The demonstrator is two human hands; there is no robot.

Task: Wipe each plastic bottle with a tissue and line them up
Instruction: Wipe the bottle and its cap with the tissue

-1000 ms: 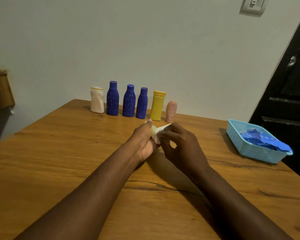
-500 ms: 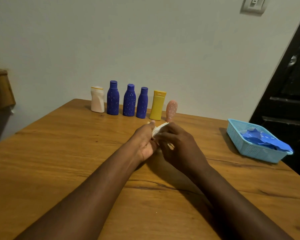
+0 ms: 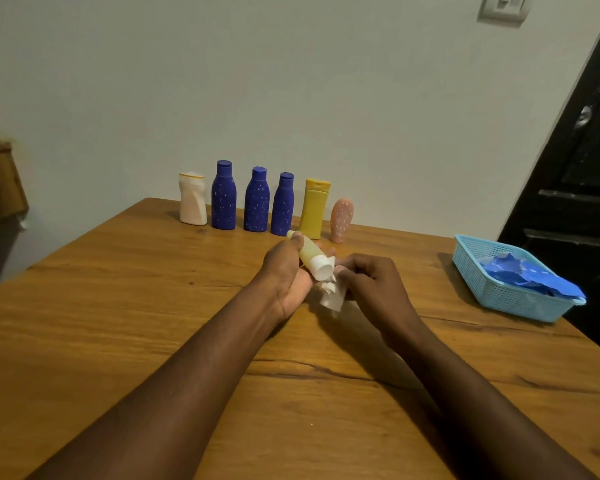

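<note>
The small bottle (image 3: 307, 254), pale yellow, lies tilted in my left hand (image 3: 284, 271) above the middle of the tabletop (image 3: 118, 306), its white cap toward me. My left fingers curl round its body. My right hand (image 3: 371, 282) pinches the crumpled tissue (image 3: 331, 297) just below the cap, touching it.

Six bottles stand in a row at the far edge: a white bottle (image 3: 192, 200), three blue bottles (image 3: 257, 202), a yellow bottle (image 3: 315, 211) and a pink bottle (image 3: 341, 220). I judge those done and this seventh mid-wipe, not yet placed. The basket (image 3: 492, 296) at the right shows only blue scraps (image 3: 520, 275), so this may be the last.

Half a second ago the tissue covered the bottle between my hands. Now it has slid off toward me, and the cap and body show.
</note>
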